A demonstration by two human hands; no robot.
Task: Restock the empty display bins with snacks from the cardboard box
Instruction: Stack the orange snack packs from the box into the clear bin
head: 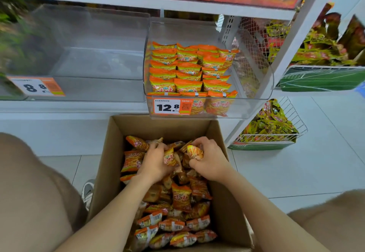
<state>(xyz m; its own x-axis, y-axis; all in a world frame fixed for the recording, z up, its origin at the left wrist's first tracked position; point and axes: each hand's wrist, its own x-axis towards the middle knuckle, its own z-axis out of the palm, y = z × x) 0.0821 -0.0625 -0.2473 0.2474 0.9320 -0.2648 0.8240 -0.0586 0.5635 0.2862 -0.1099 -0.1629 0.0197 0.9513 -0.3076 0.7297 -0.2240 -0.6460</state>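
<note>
A white shelf (79, 107) runs across the view above a tiled floor (296, 163). On the floor just below it, between the person's knees, stands the open box (110, 153), with a deep heap of loose orange snacks (181, 198) inside. Two clear bins sit side by side on the shelf. The left bin (88, 54) shows a bare bottom. The right bin (187, 30), directly above the box's far edge, holds orange packs (189, 68) laid in neat rows. At the shelf's right end hangs a wire basket (276, 133) of yellow-green packets.

Both hands are down in the far half of the box, close together. The left hand (156, 163) lies on the heap, its grip clamped on a red pack (169, 158). The right hand (211, 161) has its grip clamped on a crumpled pack (195, 152), fingers curled round it.

The left bin carries an 8.8 tag (35, 86), the right bin a 12.8 tag (167, 106). A white shoe (87, 192) shows beside the box's left wall.
</note>
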